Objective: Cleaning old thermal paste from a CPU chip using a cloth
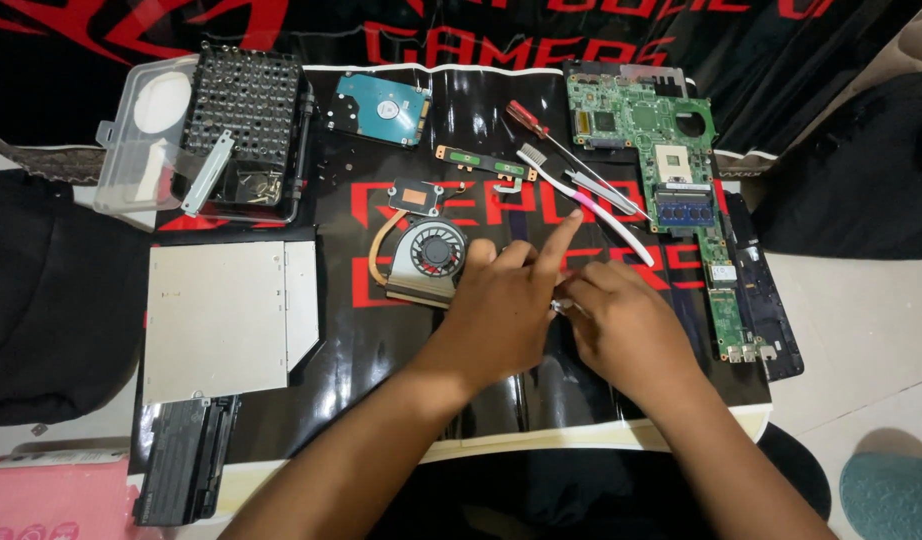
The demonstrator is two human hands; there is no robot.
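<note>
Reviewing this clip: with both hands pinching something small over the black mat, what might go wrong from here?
1. The small silvery part, pinched between the left hand and right hand, could slip and be hard to find on the glossy mat.
2. The left hand is right beside the cooling fan; a nudge might shift or bend its copper pipe.
3. The toothbrush and screwdriver lie loose just beyond the fingers and may get knocked.
</note>
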